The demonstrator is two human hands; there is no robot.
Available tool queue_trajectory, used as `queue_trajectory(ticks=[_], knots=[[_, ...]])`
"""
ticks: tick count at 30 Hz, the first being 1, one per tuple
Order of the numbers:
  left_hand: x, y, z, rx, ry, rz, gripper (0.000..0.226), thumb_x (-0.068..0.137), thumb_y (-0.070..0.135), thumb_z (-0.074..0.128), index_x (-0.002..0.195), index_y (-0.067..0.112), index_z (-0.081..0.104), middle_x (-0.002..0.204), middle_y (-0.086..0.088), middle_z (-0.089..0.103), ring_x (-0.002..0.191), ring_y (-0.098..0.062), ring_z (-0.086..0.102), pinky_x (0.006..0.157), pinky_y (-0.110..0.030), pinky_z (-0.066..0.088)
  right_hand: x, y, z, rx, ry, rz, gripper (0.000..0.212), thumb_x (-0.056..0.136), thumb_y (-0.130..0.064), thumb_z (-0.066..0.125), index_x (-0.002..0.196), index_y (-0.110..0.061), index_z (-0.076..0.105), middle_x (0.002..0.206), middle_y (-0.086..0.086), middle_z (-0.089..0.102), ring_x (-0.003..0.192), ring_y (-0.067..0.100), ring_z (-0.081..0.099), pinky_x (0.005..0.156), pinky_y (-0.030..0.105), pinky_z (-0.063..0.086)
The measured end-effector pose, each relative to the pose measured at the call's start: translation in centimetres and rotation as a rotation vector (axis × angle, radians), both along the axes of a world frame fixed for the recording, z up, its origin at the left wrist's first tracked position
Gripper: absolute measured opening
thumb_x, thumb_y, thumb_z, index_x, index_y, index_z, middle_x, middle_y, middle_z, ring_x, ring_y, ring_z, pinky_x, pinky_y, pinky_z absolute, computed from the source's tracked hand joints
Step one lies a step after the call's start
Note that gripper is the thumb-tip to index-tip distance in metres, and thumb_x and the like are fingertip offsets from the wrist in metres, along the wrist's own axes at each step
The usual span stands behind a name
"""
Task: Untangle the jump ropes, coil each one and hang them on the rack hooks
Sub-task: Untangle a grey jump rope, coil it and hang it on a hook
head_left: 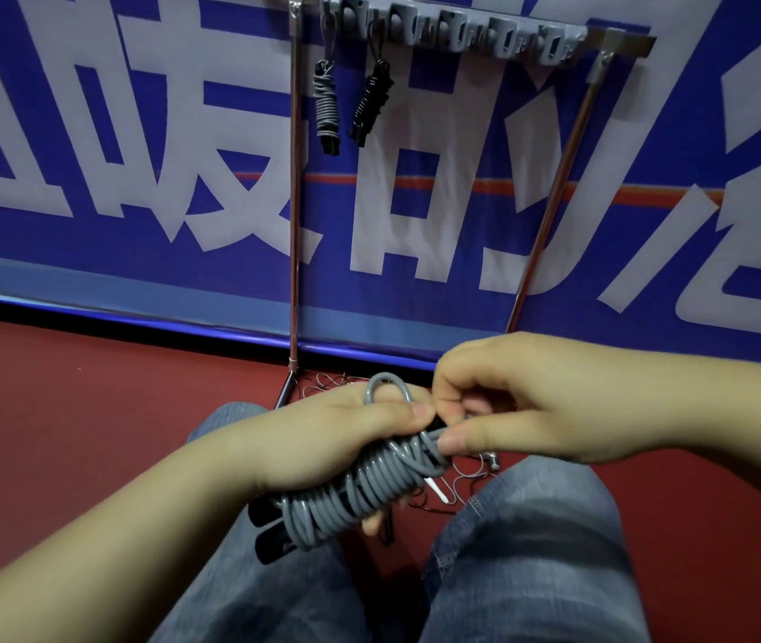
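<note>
My left hand (323,438) grips a coiled grey jump rope (360,494), whose black handles (269,526) stick out below the palm. A grey loop (385,385) rises above my thumb. My right hand (522,401) pinches the rope's end at the top of the coil. Up on the grey hook rack (453,30), a coiled grey rope (326,109) and a coiled black rope (371,102) hang from the two leftmost hooks. Thin tangled ropes (453,484) lie on the floor under my hands.
The rack stands on two metal poles (294,201) against a blue banner wall. I sit on the red floor (67,410), my knees in jeans (531,549) at the bottom of the view. Several rack hooks to the right carry nothing.
</note>
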State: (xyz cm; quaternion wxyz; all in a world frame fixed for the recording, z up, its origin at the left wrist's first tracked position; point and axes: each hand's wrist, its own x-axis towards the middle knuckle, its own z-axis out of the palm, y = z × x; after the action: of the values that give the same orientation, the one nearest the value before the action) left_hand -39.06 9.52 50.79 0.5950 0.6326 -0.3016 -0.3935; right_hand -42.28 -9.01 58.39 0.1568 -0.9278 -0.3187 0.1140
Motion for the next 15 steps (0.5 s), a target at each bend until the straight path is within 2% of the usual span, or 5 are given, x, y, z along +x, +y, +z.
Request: queue_trajectory(ticks=[2, 4, 7, 10, 15], knots=[[0.0, 0.1, 0.4, -0.02, 0.023, 0.001, 0.032, 0.083, 0.044, 0.053, 0.091, 0.014, 0.06, 0.068, -0.017, 0.059, 0.052, -0.026, 0.057, 0.052, -0.029, 0.052, -0.4, -0.2, 0.8, 0.091, 0.154, -0.051, 0.015, 0.083, -0.038, 0.062, 0.075, -0.026, 0.057, 0.065, -0.008, 0.044, 0.058, 0.003, 0.039, 0.057, 0.021, 0.037], [-0.2, 0.1, 0.6, -0.03, 0.042, 0.018, 0.03, 0.086, 0.04, 0.051, 0.09, 0.011, 0.059, 0.066, -0.017, 0.059, 0.049, -0.025, 0.057, 0.049, -0.026, 0.051, -0.7, -0.5, 0.8, 0.152, 0.153, -0.091, 0.014, 0.081, -0.039, 0.063, 0.075, -0.028, 0.059, 0.064, -0.01, 0.045, 0.058, 0.003, 0.04, 0.057, 0.021, 0.037], [-0.3, -0.1, 0.7, -0.035, 0.06, 0.043, 0.028, 0.089, 0.036, 0.046, 0.087, 0.011, 0.057, 0.063, -0.016, 0.058, 0.047, -0.025, 0.056, 0.048, -0.025, 0.05, -1.0, -0.7, 0.0, 0.087, -0.048, -0.06, 0.018, 0.077, -0.05, 0.065, 0.079, -0.033, 0.059, 0.073, -0.011, 0.05, 0.066, 0.002, 0.047, 0.061, 0.016, 0.04], [-0.5, -0.4, 0.9, -0.047, 0.079, 0.037, 0.028, 0.088, 0.036, 0.045, 0.08, 0.013, 0.059, 0.061, -0.015, 0.057, 0.045, -0.024, 0.056, 0.047, -0.025, 0.05, -0.9, -0.3, -0.6, 0.057, -0.272, -0.046, 0.034, 0.065, -0.063, 0.064, 0.074, -0.032, 0.052, 0.067, -0.013, 0.044, 0.066, -0.004, 0.045, 0.063, 0.01, 0.035], [-0.9, -0.6, 1.0, -0.052, 0.022, 0.029, 0.026, 0.083, 0.041, 0.053, 0.086, 0.016, 0.061, 0.062, -0.011, 0.06, 0.045, -0.024, 0.057, 0.049, -0.026, 0.05, -1.7, -0.5, 0.1, -0.081, -0.3, 0.0, 0.029, 0.08, -0.058, 0.054, 0.073, -0.032, 0.042, 0.07, -0.015, 0.041, 0.071, -0.002, 0.043, 0.064, 0.013, 0.034]])
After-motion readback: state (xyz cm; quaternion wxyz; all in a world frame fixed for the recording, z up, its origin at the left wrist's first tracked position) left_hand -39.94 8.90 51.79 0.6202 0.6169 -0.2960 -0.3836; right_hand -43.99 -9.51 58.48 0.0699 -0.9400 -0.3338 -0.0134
